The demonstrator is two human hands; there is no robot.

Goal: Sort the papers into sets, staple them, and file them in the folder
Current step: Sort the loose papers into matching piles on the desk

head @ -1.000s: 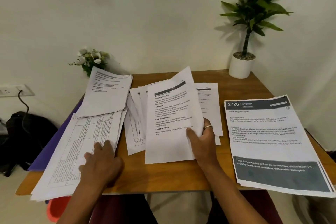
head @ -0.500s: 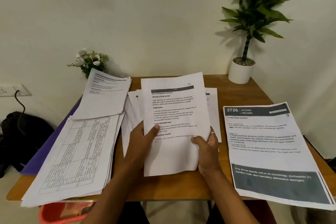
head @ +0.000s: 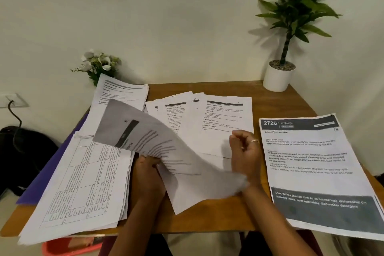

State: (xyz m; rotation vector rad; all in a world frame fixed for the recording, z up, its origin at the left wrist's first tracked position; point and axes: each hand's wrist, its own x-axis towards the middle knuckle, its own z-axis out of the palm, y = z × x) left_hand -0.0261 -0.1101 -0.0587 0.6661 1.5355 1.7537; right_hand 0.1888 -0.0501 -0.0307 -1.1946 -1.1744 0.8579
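My left hand (head: 148, 174) grips one printed sheet (head: 166, 158) by its left edge; the sheet is blurred and swung over to the left, its top over the table-grid stack (head: 83, 189). My right hand (head: 246, 151) hovers beside the sheet with fingers loosely curled and holds nothing. Behind the hands lie fanned loose pages (head: 207, 122). Another text stack (head: 122, 93) sits at the back left. A purple folder (head: 49, 172) shows under the left stacks. A "2726 Kitchen" sheet (head: 315, 172) lies on the right. No stapler is in view.
The wooden table (head: 270, 102) stands against a white wall. A white potted plant (head: 279, 77) is at the back right corner, a small flower bunch (head: 97, 64) at the back left. A black bag (head: 22, 151) and a wall socket are left of the table, a red bin (head: 68, 247) below.
The sheet held upright by both hands has swung left and turned over in my left hand. My right hand has let go of it. The camera has tilted slightly.
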